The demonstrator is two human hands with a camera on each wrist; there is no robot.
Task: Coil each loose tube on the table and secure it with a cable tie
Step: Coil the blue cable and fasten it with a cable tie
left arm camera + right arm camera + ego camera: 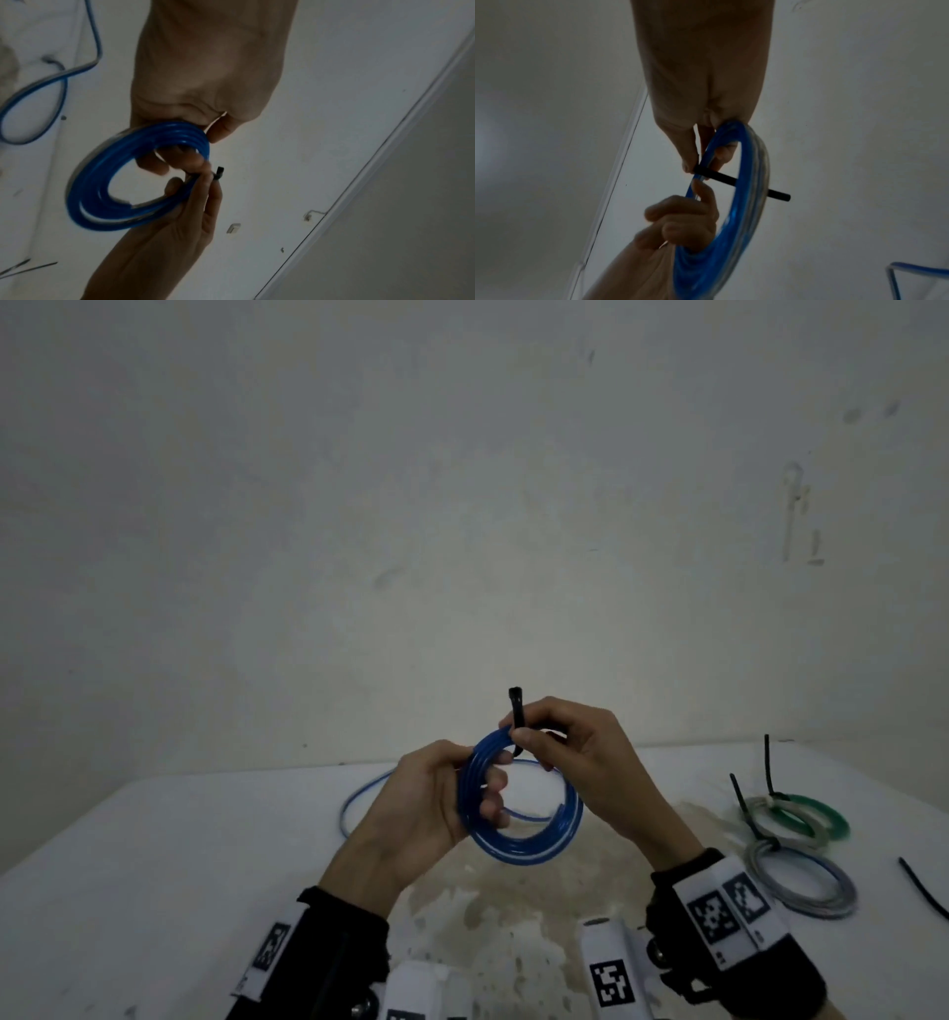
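A blue tube coil (pixel 534 839) (pixel 102 192) (pixel 746 203) is held up above the white table (pixel 154 865). My left hand (pixel 441 803) (pixel 200 81) grips the coil's left side, fingers curled through its middle. My right hand (pixel 570 752) (pixel 695 81) pinches a black cable tie (pixel 516 716) (pixel 741 184) (pixel 218 174) at the coil's top. The tie's head sticks up past my fingers. In the right wrist view the tie crosses the coil's opening. A loose blue tube (pixel 359 793) (pixel 51 81) lies on the table behind the coil.
At the right of the table lie a green coil (pixel 816 814), a whitish coil (pixel 785 834) and a grey coil (pixel 811 886), the upper two with black tie tails standing up. A loose black tie (pixel 924 891) lies at the right edge. A wall stands close behind.
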